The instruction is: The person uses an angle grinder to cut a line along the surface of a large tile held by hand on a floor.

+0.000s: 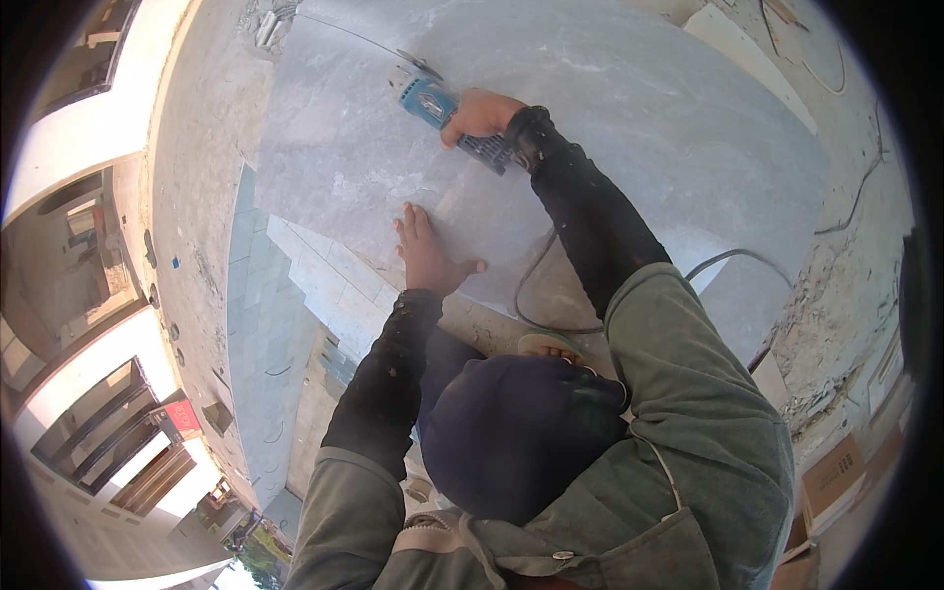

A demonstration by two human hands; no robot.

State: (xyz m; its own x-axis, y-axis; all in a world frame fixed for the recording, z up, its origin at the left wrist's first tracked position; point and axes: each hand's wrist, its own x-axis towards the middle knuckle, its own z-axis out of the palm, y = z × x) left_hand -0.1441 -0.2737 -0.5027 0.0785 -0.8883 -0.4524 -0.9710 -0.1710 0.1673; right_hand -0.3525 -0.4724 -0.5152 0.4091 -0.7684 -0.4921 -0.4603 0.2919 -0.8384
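A large grey slab [629, 128] with a faint marbled surface lies flat in front of me. My right hand [484, 113] is closed around the body of a blue angle grinder [429, 101], whose disc [421, 66] is at the slab near its far left part. A thin dark line runs from the disc toward the upper left. My left hand [430, 258] rests on the slab's near edge, fingers spread and holding nothing. A dark cord [526, 295] loops over the slab and beside my right forearm.
Smaller pale tiles [261, 364] lie at the left. Broken rubble [270, 25] is beyond the slab's far left corner, and a cardboard box [834, 472] stands at the lower right. My sandalled foot [553, 346] is close to the slab's near edge.
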